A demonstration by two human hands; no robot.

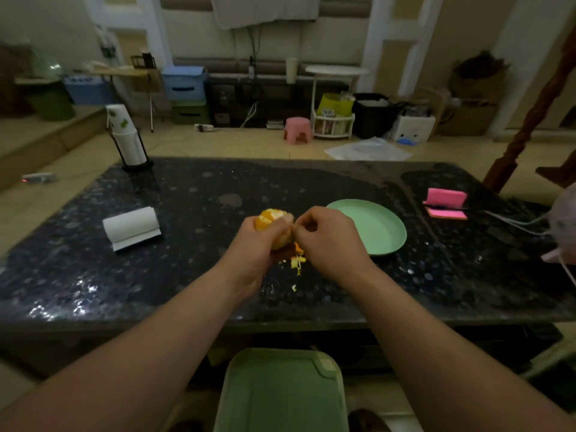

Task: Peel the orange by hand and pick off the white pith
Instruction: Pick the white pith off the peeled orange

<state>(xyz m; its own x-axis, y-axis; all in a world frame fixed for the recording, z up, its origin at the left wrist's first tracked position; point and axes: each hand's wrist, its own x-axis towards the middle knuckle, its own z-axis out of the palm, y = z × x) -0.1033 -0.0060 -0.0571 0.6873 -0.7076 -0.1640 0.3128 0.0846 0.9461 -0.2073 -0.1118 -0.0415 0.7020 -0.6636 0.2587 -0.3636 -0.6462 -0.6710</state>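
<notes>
Orange (271, 220), largely stripped of rind with pale segments exposed, held just above the near middle of the dark speckled table (187, 194), wrapped in the curled fingers of the left hand (252, 244). Right hand (327, 241) meeting it from the right, fingers curled, thumb and forefinger pinched at the fruit's flank, presumably on a strand of pith or a last shred of rind, too small to tell apart. Likely hazards from here: burst segments and dripping juice from too tight a squeeze by the left hand; torn membrane from a pull made outward rather than along the surface; a slip of the wet fruit onto the table through a loosened hold; stray shreds dropped over the near edge. Peel scraps (296, 260) scattered on the tabletop directly beneath the hands, none in any container. Green plate (383, 235) just beside the right hand, lying flat, nothing visible in it; probable resting place for the cleaned fruit, hence worth keeping free of rind. Green tray (280, 391) below the near table edge, between the forearms, nothing visible on it. Paper roll (132, 227) well to the left, lying on its side, handy for sticky fingers. Stack of paper cups (124, 132) upright in a black wire holder at the far left corner. Pink notepad (445, 202) toward the far right, well apart. Blue storage boxes (184, 82) beyond the table at the back of the room, contents hidden.
</notes>
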